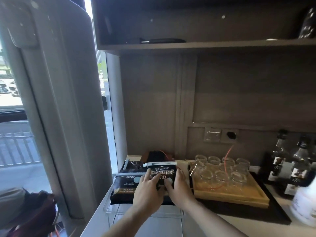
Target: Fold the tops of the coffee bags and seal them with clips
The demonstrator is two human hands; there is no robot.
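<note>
A black coffee bag (163, 171) stands upright on the counter with a white clip (159, 164) across its folded top. My left hand (147, 190) grips its left side and my right hand (177, 187) grips its right side. To its left a second black coffee bag (124, 185) lies flat, with a grey clip (130, 174) along its top. Behind that one a third dark bag (135, 164) shows, with a grey clip (126, 164) at its left end.
A wooden tray (239, 195) holding several upturned glasses (222, 170) sits on a black mat at the right. Dark bottles (290, 165) stand at the far right. A clear acrylic box (112, 209) lies under the bags. A shelf (205, 46) hangs overhead, a window at left.
</note>
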